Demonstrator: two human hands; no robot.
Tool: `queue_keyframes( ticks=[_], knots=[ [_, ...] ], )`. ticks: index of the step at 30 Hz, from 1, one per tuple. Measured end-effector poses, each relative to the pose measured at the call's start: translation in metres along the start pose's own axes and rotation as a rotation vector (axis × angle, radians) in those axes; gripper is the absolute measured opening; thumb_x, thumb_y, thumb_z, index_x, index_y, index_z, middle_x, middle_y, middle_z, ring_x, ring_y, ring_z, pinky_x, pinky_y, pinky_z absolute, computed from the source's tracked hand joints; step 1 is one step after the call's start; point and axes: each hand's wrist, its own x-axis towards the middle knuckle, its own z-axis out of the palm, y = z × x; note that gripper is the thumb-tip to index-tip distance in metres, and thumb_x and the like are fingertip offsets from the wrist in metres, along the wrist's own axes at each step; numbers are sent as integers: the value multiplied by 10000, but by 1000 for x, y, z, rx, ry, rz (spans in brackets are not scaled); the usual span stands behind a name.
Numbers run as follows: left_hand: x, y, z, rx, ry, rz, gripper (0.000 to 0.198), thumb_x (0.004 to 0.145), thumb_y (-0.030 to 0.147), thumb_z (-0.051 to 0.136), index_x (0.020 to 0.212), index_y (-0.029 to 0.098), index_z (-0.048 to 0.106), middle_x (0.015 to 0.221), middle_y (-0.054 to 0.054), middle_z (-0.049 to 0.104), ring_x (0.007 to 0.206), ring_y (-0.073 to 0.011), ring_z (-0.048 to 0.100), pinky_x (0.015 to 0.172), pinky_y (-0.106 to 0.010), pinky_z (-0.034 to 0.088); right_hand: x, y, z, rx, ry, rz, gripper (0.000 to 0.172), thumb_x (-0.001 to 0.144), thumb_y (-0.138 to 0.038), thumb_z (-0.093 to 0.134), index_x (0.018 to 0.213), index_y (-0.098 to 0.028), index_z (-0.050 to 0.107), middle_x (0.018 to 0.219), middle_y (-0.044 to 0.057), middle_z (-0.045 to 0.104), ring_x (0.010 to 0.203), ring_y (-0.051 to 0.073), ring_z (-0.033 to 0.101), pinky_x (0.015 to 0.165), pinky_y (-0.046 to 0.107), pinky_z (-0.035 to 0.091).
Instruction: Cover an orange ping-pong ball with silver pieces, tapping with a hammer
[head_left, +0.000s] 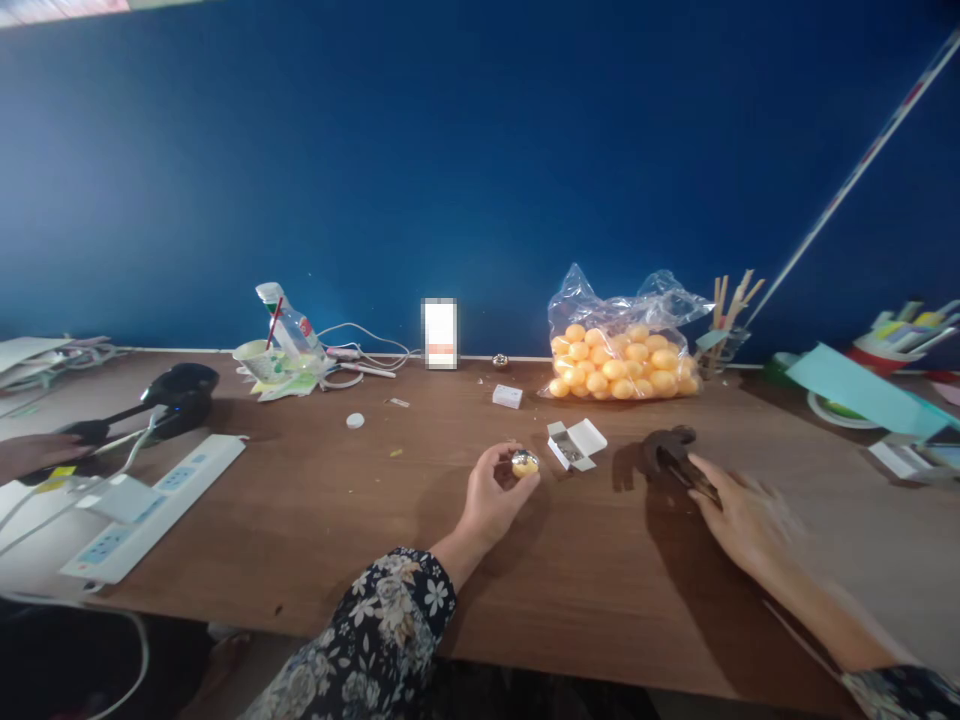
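Observation:
My left hand (pixel 491 495) is closed near the middle of the table. Its thumb and fingers pinch a small round thing (pixel 526 463), shiny silver on top and yellow below. Just right of it lies an open white box (pixel 576 446) with small metal bits inside. Farther right, my right hand (pixel 739 515), partly smeared by motion, grips the handle of a dark brown hammer (pixel 667 452). The hammer's head points away from me, over its own shadow.
Behind stand a clear bag of yellow balls (pixel 619 365), a small white box (pixel 508 397) and a shiny metal piece (pixel 500 361). At left are a power strip (pixel 157 505) and another person's hand (pixel 34 455) by a black device (pixel 180 390). A plastic bottle (pixel 289 325) leans farther back.

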Motion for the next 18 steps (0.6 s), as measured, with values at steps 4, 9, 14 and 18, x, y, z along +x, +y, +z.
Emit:
queue_keyframes(
  ticks=[4, 9, 14, 18],
  knots=[
    [2, -2, -7, 410, 1, 164, 373, 689, 171, 661, 1057, 193, 605, 1054, -90, 656, 935, -195, 643, 847, -345, 521, 0, 1, 6, -21, -6, -45, 435, 908, -321, 356, 1277, -173, 534, 908, 136, 676, 803, 295, 623, 725, 408, 477],
    [6, 2, -13, 831, 43, 227, 363, 695, 186, 652, 1057, 208, 634, 1020, -67, 696, 973, -243, 610, 895, -409, 481, -1, 1, 3, 25, 7, -51, 447, 915, -340, 338, 1237, -132, 568, 961, 171, 658, 830, 316, 621, 765, 448, 484],
    [12, -1, -16, 900, 54, 264, 365, 719, 215, 641, 1084, 204, 638, 1047, -63, 705, 967, -235, 619, 897, -382, 479, -12, -46, -61, 518, 32, -138, 338, 914, -382, 394, 1097, -200, 612, 965, 112, 664, 845, 245, 629, 739, 375, 512],
    [15, -2, -17, 936, 41, 289, 360, 726, 234, 630, 1084, 201, 639, 1063, -67, 705, 984, -245, 623, 906, -380, 475, -33, -102, -130, 925, -338, -504, 243, 940, -343, 450, 1092, -226, 599, 1036, 51, 651, 897, 177, 618, 798, 343, 516]
  ],
)
